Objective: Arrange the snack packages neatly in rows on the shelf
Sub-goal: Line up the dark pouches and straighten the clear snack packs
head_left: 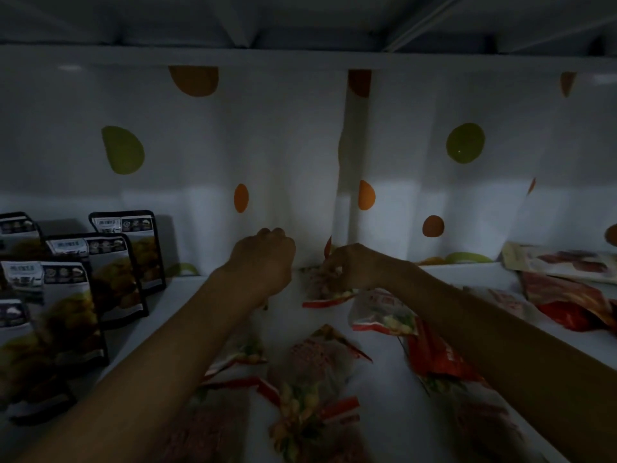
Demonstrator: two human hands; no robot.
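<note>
The shelf [213, 295] is dim. My right hand [347, 265] pinches the top of a red-edged clear snack package [325, 292] that stands at the back, against the dotted backdrop. Just left of that package, my left hand [263, 259] is curled into a fist, and only a sliver of wrapper [265, 306] shows under its wrist. Several more red-edged packages lie loose on the shelf floor, among them one in the middle [317, 359], one under my right forearm [384, 315] and one near the front [300, 416].
Dark-bordered pouches [123, 248] stand upright in staggered rows at the left. Red packets [567, 302] and a flat pale pack [561, 262] lie piled at the right. A white backdrop with orange and green dots [465, 143] closes the rear, and another shelf [300, 35] hangs overhead.
</note>
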